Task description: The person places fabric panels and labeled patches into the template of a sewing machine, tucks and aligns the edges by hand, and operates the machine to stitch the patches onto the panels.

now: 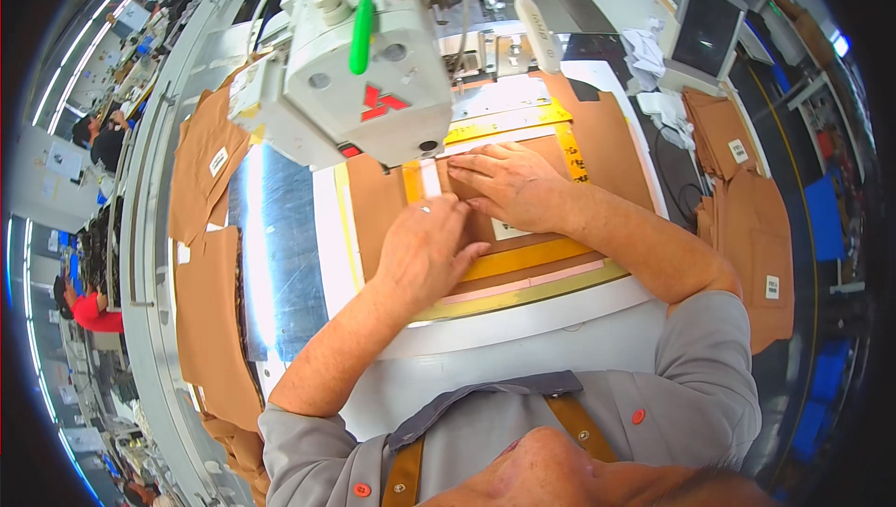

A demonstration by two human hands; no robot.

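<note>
A brown fabric piece (616, 147) lies on a flat white template board (602, 306) under an automatic sewing machine head (364, 87). Yellow strips form a frame (532, 258) over the cloth. My right hand (511, 185) rests flat on the fabric inside this frame, fingers stretched to the left. Just nearer to me, my left hand (420, 246) touches the cloth with bent fingers and its thumb held apart. The fingertips of both hands almost meet beside a narrow white strip (430, 178). A white label (507, 230) shows partly from under my right hand.
Brown fabric pieces with labels are stacked at the left (210, 306) and right (756, 255). A green-handled tool (361, 35) hangs on the machine head, close above my hands. A dark screen (707, 29) and crumpled white cloth (644, 57) are at the far right.
</note>
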